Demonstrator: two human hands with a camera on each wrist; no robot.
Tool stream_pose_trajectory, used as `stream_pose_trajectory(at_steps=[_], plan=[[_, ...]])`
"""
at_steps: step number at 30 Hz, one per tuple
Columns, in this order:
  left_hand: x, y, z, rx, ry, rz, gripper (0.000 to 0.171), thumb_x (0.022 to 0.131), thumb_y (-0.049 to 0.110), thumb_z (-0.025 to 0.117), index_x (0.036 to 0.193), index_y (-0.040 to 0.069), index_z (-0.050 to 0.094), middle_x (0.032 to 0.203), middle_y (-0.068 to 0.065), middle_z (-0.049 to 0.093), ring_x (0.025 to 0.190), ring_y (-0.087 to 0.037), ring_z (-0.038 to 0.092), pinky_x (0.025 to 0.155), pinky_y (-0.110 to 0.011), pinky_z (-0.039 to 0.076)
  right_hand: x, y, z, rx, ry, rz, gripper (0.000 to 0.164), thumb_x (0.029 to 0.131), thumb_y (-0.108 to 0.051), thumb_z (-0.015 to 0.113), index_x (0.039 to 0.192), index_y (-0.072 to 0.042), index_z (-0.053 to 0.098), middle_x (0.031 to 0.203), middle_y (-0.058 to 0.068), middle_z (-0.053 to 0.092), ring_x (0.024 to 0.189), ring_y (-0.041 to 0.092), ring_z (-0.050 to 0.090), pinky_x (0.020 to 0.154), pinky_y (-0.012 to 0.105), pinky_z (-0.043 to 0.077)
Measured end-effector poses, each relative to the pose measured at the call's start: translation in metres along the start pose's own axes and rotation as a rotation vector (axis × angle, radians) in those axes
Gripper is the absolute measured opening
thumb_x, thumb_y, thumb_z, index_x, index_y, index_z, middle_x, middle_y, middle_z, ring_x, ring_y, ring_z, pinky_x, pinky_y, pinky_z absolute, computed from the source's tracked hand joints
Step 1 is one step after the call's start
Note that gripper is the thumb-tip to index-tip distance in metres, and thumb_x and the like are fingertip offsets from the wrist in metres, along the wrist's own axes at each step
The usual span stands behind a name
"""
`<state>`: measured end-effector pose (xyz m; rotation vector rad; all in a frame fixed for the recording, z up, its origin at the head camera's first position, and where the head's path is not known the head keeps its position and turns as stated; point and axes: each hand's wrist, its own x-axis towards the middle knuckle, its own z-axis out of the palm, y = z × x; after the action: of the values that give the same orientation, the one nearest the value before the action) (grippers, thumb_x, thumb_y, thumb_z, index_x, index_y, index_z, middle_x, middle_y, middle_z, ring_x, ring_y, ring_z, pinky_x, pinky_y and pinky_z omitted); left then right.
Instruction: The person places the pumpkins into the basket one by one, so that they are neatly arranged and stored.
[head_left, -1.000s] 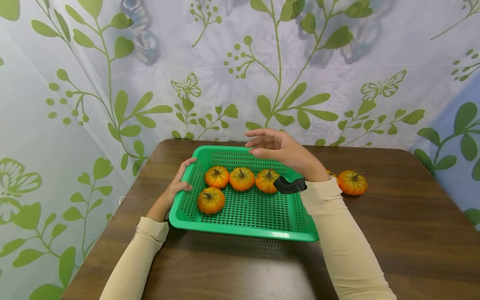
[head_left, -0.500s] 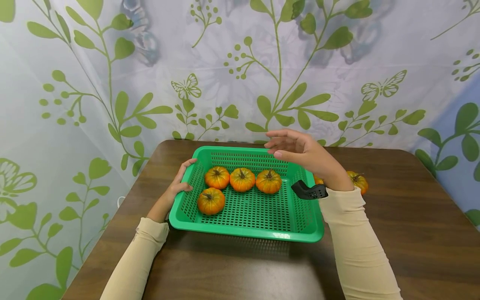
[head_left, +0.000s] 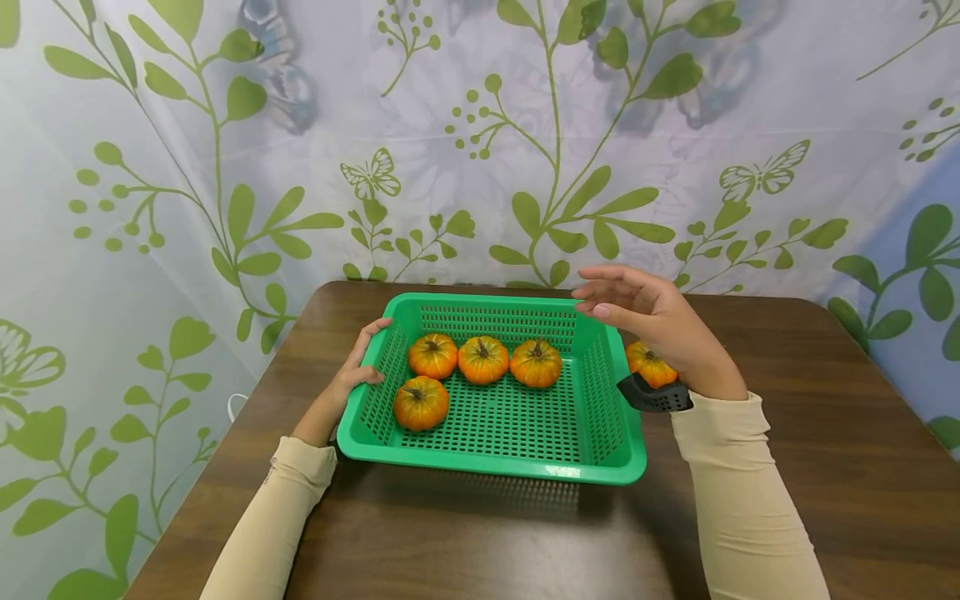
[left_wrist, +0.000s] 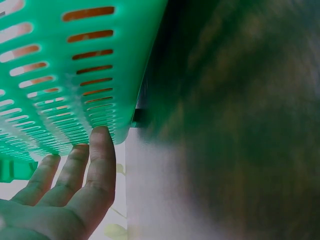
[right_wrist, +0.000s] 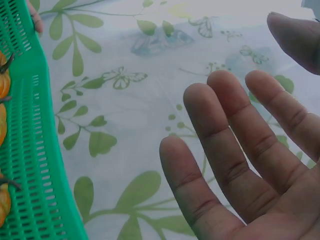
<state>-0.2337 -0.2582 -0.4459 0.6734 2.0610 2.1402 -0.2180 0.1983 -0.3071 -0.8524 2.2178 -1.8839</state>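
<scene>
A green plastic basket (head_left: 491, 468) with slotted walls stands on the table, holding several small orange pumpkins. Three of them, including the middle pumpkin (head_left: 483, 361), form a row along the back; another pumpkin (head_left: 422, 403) lies in front at the left. My left hand (head_left: 352, 367) grips the basket's left rim, its fingers (left_wrist: 100, 165) against the slotted outer wall. Over the back right corner hovers my right hand (head_left: 645, 312), holding nothing, its fingers (right_wrist: 215, 120) spread and loosely bent. Beyond the right rim, a pumpkin (head_left: 649, 363) is partly hidden by that hand and its wrist strap.
The brown wooden table (head_left: 810, 433) extends to both sides of the basket. A leaf-patterned cloth (head_left: 450, 167) hangs behind it. A white cable (head_left: 234, 406) shows at the table's left edge.
My right hand has moved right, from above the basket's back to its right corner. The nearer outside pumpkin has come into view; the farther one is now hidden. My left hand stays put.
</scene>
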Motion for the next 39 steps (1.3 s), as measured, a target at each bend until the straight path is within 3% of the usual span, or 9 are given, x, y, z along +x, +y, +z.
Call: stream_pose_trajectory(at_steps=[10, 16, 32, 39], plan=[[0.001, -0.001, 0.001, -0.012, -0.001, 0.011, 0.094, 0.072, -0.004, 0.046, 0.159, -0.012, 0.01, 0.167, -0.041, 0.011, 0.139, -0.014, 0.043, 0.105, -0.023, 0.043, -0.016, 0.022, -0.013, 0.113, 0.102, -0.082, 0.042, 0.105, 0.006, 0.061, 0.144, -0.006, 0.066, 0.128, 0.007, 0.073, 0.115, 0.017, 0.072, 0.1, 0.027, 0.056], [0.001, -0.001, 0.0, -0.024, -0.005, 0.04, 0.091, 0.071, -0.004, 0.046, 0.159, -0.005, 0.023, 0.165, -0.044, 0.01, 0.138, -0.011, 0.045, 0.106, -0.022, 0.043, -0.025, 0.036, -0.02, 0.153, 0.195, -0.126, 0.045, 0.101, 0.014, 0.061, 0.143, -0.004, 0.066, 0.125, 0.004, 0.075, 0.112, 0.016, 0.072, 0.095, 0.026, 0.057], [0.001, 0.0, 0.001, -0.022, 0.0, 0.053, 0.094, 0.07, -0.004, 0.046, 0.156, -0.016, 0.011, 0.164, -0.044, 0.012, 0.136, -0.007, 0.045, 0.106, -0.021, 0.041, -0.049, 0.067, -0.038, 0.134, 0.484, -0.222, 0.054, 0.092, 0.023, 0.064, 0.142, 0.002, 0.066, 0.126, 0.005, 0.075, 0.115, 0.016, 0.07, 0.092, 0.02, 0.056], [0.002, -0.003, 0.0, -0.018, 0.003, 0.066, 0.092, 0.069, -0.005, 0.046, 0.155, -0.015, 0.015, 0.163, -0.045, 0.011, 0.135, -0.007, 0.046, 0.105, -0.021, 0.041, -0.058, 0.078, -0.047, 0.044, 0.604, -0.228, 0.058, 0.089, 0.024, 0.068, 0.142, 0.0, 0.067, 0.127, 0.004, 0.074, 0.115, 0.016, 0.067, 0.095, 0.02, 0.053]])
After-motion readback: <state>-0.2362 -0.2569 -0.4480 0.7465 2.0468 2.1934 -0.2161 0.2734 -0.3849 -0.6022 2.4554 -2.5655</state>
